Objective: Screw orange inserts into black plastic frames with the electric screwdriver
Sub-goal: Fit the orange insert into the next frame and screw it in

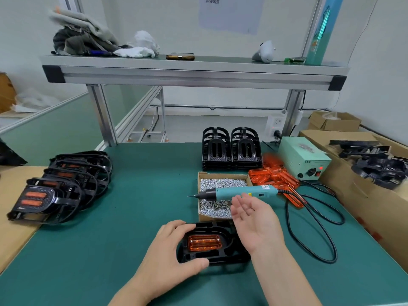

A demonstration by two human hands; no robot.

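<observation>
A black plastic frame [223, 255] lies on the green mat near me with an orange insert [204, 242] seated in its middle. My left hand [170, 255] grips the frame's left end, thumb on the near edge, fingers on the far edge. My right hand [254, 219] hovers palm-up and empty over the frame's right side, fingers relaxed. Just beyond it the teal electric screwdriver [240, 192] lies across a cardboard box of screws [220, 195], bit pointing left.
Finished frames [59, 188] lie stacked at the left on cardboard. Two stacks of bare black frames [231, 149] stand behind the screw box. Loose orange inserts [276, 177], a pale green power supply [304, 160] and a looping black cable [313, 228] sit right. Cardboard boxes line the right edge.
</observation>
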